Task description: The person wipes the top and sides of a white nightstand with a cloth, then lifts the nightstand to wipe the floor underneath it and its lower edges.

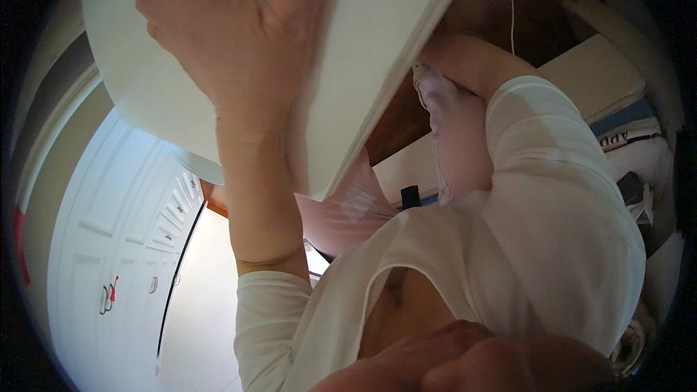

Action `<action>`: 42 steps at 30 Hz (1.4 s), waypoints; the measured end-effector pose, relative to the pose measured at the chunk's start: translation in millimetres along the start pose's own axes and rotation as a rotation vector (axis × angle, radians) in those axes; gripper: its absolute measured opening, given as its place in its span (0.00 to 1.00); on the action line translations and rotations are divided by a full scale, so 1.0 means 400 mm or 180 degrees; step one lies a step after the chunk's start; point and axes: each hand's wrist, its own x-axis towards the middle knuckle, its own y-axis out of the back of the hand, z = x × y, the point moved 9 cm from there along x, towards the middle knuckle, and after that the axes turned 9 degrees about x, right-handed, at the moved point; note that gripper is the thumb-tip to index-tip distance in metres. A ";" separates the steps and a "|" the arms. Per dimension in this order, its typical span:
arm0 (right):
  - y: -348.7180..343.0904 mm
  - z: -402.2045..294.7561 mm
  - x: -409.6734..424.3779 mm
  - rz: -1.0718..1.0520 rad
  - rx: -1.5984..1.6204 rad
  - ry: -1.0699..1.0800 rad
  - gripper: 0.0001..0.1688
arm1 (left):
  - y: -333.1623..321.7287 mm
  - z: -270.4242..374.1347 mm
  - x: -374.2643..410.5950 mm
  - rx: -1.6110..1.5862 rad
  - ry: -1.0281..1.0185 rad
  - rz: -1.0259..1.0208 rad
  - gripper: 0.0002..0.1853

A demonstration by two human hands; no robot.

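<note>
My left hand [228, 38] lies on a white flat panel [375, 60], possibly a tabletop, with its back towards me. Its thumb is spread away from the fingers, and the fingertips are cut off or hidden, so its grip cannot be made out. The panel's straight edge runs down to a corner near my left forearm. My right hand is out of view; its forearm [479, 60] passes behind or under the panel's right edge. Below the panel show my legs in pink trousers [348, 201].
White panelled cabinets [103, 218] with metal handles stand at the left, a red tassel [114, 288] hanging from one handle. Pale floor [201, 299] lies beside them. A thin white cord [512, 11] hangs at the upper right. Folded fabric [631, 141] with printed lettering lies at the right.
</note>
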 end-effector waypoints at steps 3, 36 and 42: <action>-0.018 0.001 -0.013 -0.0021 -0.0194 -0.0029 0.31 | 0.031 0.034 0.001 -0.0024 0.0085 0.0027 0.31; -0.451 -0.111 -0.559 -0.0674 -0.1138 0.0474 0.21 | 0.274 -0.129 -0.122 -0.0310 0.0635 0.2085 0.23; -0.418 -0.122 -0.593 -0.0611 0.1817 0.1283 0.27 | 0.373 -0.160 -0.456 -0.1947 0.1660 0.1628 0.20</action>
